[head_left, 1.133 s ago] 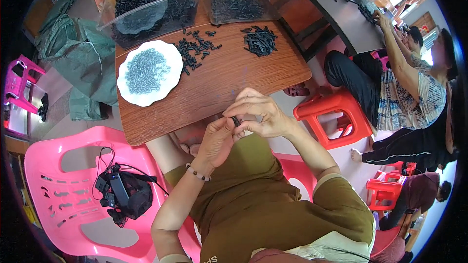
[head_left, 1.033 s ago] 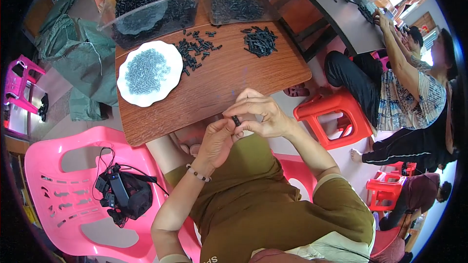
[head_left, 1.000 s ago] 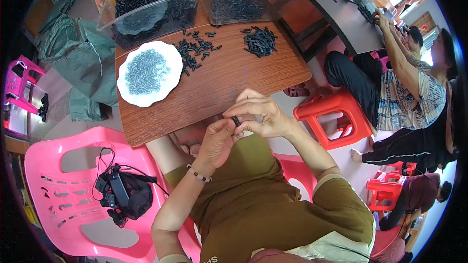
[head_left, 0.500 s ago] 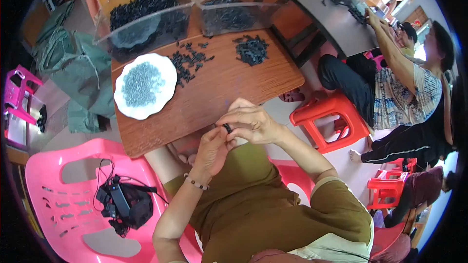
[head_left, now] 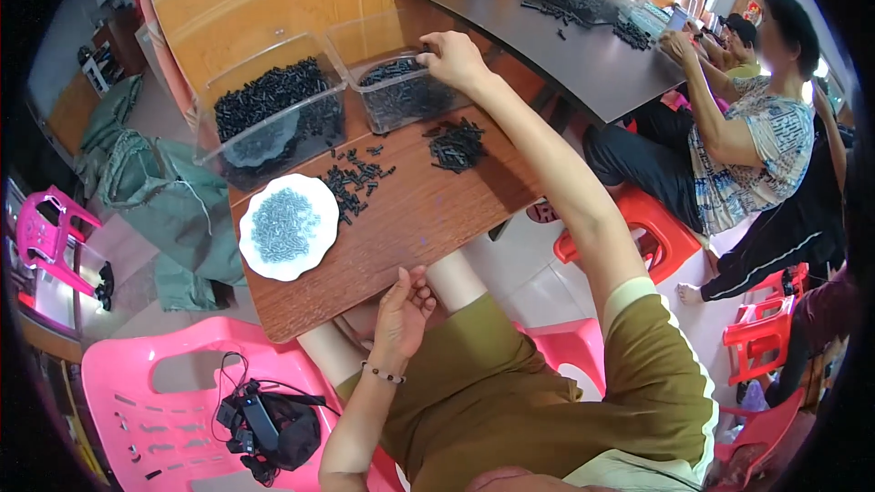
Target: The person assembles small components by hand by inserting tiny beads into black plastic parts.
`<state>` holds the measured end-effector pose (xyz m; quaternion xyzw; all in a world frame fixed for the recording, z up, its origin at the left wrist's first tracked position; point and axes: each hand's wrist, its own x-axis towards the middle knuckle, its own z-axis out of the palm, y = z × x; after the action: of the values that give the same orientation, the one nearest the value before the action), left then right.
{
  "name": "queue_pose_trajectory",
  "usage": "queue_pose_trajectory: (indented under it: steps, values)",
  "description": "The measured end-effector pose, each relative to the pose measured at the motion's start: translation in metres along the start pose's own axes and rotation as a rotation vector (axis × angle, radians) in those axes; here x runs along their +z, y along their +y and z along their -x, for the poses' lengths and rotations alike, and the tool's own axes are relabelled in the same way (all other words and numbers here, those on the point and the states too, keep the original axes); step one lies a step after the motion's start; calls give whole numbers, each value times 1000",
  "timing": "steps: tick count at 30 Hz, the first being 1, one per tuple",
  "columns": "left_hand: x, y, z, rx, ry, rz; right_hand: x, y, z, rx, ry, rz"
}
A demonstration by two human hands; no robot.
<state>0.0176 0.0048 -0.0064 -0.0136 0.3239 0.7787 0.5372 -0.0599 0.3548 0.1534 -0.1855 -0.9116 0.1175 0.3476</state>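
Note:
My right hand (head_left: 453, 61) reaches out over the right-hand clear plastic bin (head_left: 401, 107). Its fingertips pinch a small black piece (head_left: 425, 48) above the many black pieces lying inside. Just off the near table edge, above my lap, my left hand (head_left: 404, 314) is turned palm up with loosely bent fingers and nothing visible in it. A white scalloped plate (head_left: 252, 255) of small clear-grey pieces (head_left: 287, 225) stands at the table's left. Beside it lie scattered black tubular pieces (head_left: 354, 184), and a separate heap of black pieces (head_left: 456, 145) sits to the right.
A larger clear bin (head_left: 314, 132) full of black pieces stands at the back left. Green sacks (head_left: 164, 187) slump beside the table. A pink chair (head_left: 123, 360) holds a black pouch with cables. Another person (head_left: 738, 132) sits at the dark table (head_left: 483, 14) on the right.
My right hand has moved from my left hand out to the far bin with a small black piece. My left hand has loosened and stayed near my lap. The view has shifted.

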Motion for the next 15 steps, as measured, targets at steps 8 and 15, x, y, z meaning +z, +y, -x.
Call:
queue_pose_trajectory:
  steps: [8,15]
  values:
    - [-8,4,-3,-24,0,58,49,15,-11,114,-90,86]
    - [-9,6,-6,-36,16,79,50,25,2,-75,167,2]
